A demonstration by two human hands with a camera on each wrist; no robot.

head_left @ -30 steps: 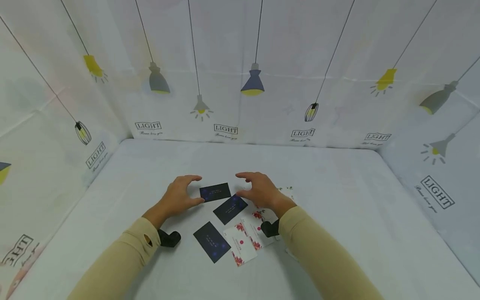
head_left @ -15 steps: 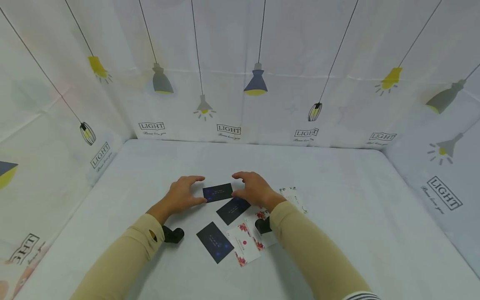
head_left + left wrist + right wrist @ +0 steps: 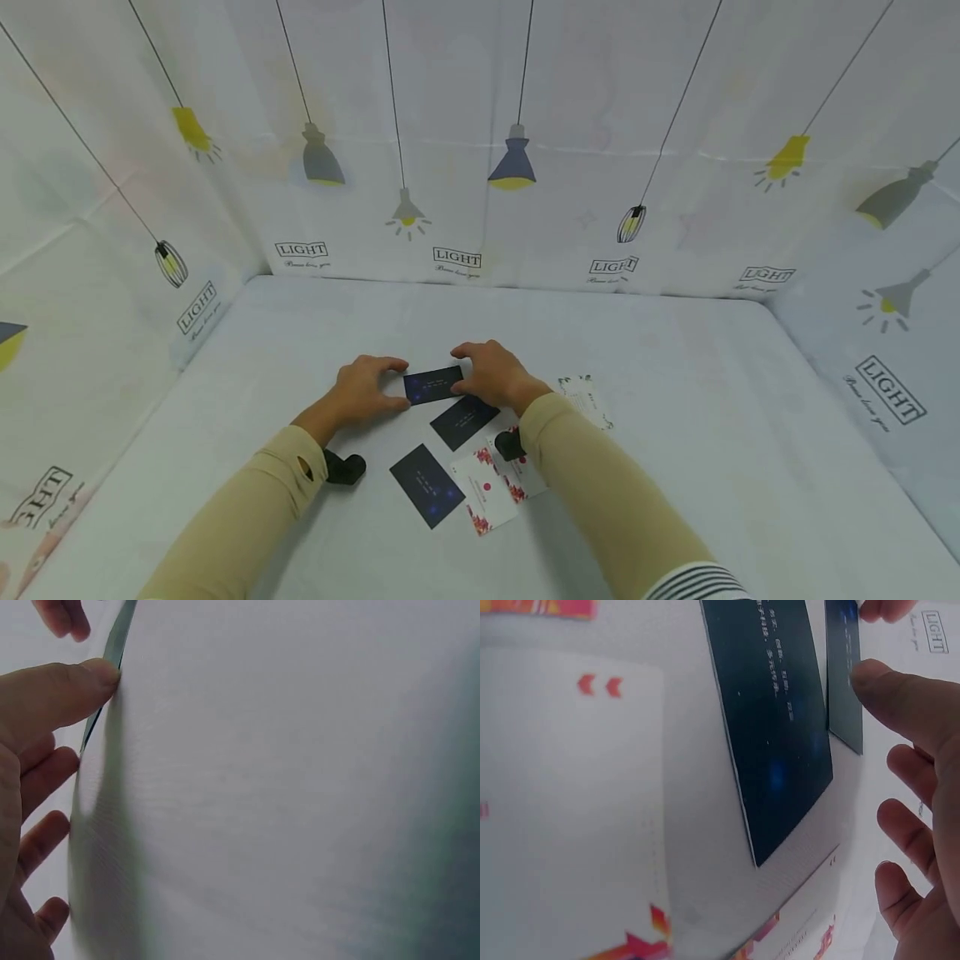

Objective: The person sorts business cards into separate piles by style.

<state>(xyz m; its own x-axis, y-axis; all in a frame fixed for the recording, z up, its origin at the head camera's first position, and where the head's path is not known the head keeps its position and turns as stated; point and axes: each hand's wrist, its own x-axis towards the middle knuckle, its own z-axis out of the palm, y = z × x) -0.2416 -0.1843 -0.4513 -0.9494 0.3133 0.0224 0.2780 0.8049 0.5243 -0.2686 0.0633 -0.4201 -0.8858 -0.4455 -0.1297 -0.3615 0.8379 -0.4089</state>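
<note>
A dark blue card (image 3: 433, 385) lies on the white table between my two hands, in the head view. My left hand (image 3: 358, 390) is at its left end, thumb tip touching the card's edge; the left wrist view shows this card (image 3: 116, 645) nearly edge-on. My right hand (image 3: 491, 375) is at the other end, its thumb (image 3: 885, 686) over the card in the right wrist view. Neither hand has its fingers wrapped round the card. Just nearer lies a second dark card (image 3: 462, 422), and a third dark card (image 3: 427, 486) lies tilted below.
White cards with red floral corners, one (image 3: 483, 492) beside the third dark card and another (image 3: 521, 475) partly under my right wrist, lie nearby. A white card with leaf print (image 3: 588, 402) lies right of my right hand. A lamp-printed cloth wall (image 3: 562, 217) encloses the table (image 3: 675, 392).
My right hand has moved left, and its thumb now overlaps the right end of the far dark card. My left hand stays at the left end. The cards show little movement.
</note>
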